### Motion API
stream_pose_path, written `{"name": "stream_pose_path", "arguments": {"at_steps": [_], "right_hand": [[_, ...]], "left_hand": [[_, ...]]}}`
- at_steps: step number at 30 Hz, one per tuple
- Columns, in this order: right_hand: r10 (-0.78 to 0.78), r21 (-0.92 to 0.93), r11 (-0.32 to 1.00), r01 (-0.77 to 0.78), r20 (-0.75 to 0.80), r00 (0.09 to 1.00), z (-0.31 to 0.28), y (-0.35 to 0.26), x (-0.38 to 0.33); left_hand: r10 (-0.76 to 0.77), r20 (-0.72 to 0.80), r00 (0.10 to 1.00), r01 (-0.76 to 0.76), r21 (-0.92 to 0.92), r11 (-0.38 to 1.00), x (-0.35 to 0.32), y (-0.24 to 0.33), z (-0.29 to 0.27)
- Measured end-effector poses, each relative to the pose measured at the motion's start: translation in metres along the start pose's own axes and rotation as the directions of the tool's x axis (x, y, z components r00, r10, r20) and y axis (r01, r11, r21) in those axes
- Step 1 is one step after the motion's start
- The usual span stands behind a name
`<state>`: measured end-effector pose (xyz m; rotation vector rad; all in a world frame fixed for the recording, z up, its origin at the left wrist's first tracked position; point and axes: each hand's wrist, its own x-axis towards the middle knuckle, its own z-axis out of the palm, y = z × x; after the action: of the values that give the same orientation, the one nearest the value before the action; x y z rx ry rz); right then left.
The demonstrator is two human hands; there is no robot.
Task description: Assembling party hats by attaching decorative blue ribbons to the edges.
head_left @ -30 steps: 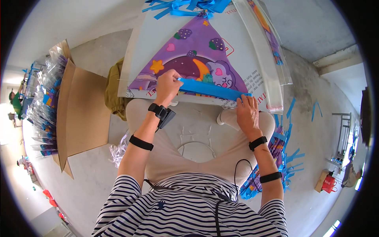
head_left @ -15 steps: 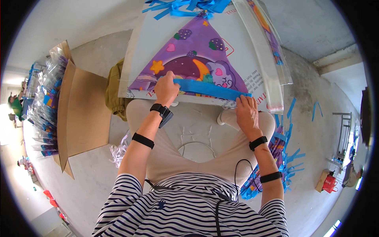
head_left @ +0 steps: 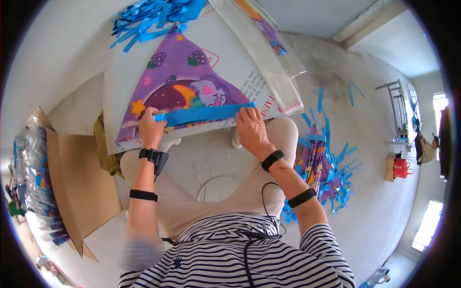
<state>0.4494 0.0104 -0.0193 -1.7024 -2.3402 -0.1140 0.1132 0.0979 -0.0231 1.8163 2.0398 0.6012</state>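
Observation:
A purple triangular kite (head_left: pixel 163 81) with a cartoon print lies on a white board (head_left: pixel 225 48) over my knees. Along its near edge runs a blue ribbon strip (head_left: pixel 206 113), drawn nearly straight between my two hands. The left end of the strip is pinched between the thumb and fingers of my left hand (head_left: pixel 152 128). My right hand (head_left: pixel 250 127) holds the other end, fingers bent over it near the kite's right corner. What lies under those fingertips is hidden.
Loose blue ribbons (head_left: pixel 156 19) heap at the board's far left. Clear plastic sleeves (head_left: pixel 269 72) lie along its right side. A cardboard box (head_left: pixel 86 177) with packaged items stands left. Purple bundles with blue strips (head_left: pixel 324 168) lie on the floor at right.
The view has shifted, so the board and kite appear farther left. The blue strip now slopes up toward the right, where before it sloped down. Both hands stay on its ends.

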Motion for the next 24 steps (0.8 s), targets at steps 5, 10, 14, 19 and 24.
{"name": "stream_pose_path", "arguments": {"at_steps": [5,10,14,19,24], "right_hand": [[0.037,0.021,0.999,-0.036,-0.044,0.998,0.003,-0.006,-0.003],[0.064,0.037,0.997,-0.066,0.059,0.996,-0.001,-0.011,-0.002],[0.051,0.023,0.998,-0.051,0.004,0.999,0.0,-0.011,-0.001],[0.031,0.046,0.999,-0.028,-0.068,0.997,0.002,-0.013,0.002],[0.054,0.014,0.998,-0.054,0.022,0.998,0.0,-0.012,0.004]], "left_hand": [[-0.017,0.059,0.998,0.024,-0.117,0.993,0.005,0.0,-0.002],[-0.01,0.067,0.998,0.016,-0.086,0.996,0.009,-0.006,-0.008],[0.018,0.055,0.998,-0.014,-0.057,0.998,0.01,-0.007,-0.008],[0.031,0.016,0.999,-0.03,-0.048,0.998,0.008,-0.012,-0.009],[0.099,-0.038,0.994,-0.1,-0.028,0.995,0.008,-0.024,-0.008]]}}
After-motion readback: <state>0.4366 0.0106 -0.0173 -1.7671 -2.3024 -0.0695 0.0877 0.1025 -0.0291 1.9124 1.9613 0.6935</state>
